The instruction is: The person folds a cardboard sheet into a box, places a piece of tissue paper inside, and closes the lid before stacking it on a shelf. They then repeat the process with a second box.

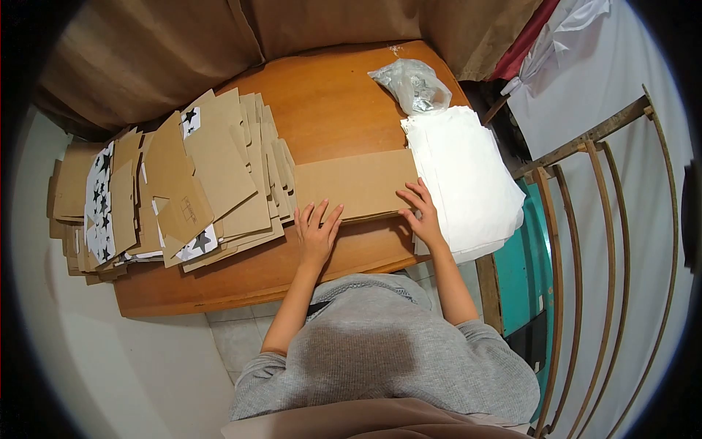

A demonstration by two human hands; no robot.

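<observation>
A folded brown cardboard piece (356,181) lies flat on the wooden table, between the cardboard stacks and the white paper. My left hand (317,233) rests at its near left corner, fingers spread and fingertips on the cardboard. At its right end is my right hand (424,212), with the fingers apart at the edge, beside the stack of white paper sheets (464,183). Neither hand is closed round the cardboard.
Stacks of flat cardboard (212,157), some with star-patterned paper (99,205), cover the left of the wooden table (322,110). A clear plastic bag (417,86) lies at the back right. A wooden rack (585,219) stands at the right.
</observation>
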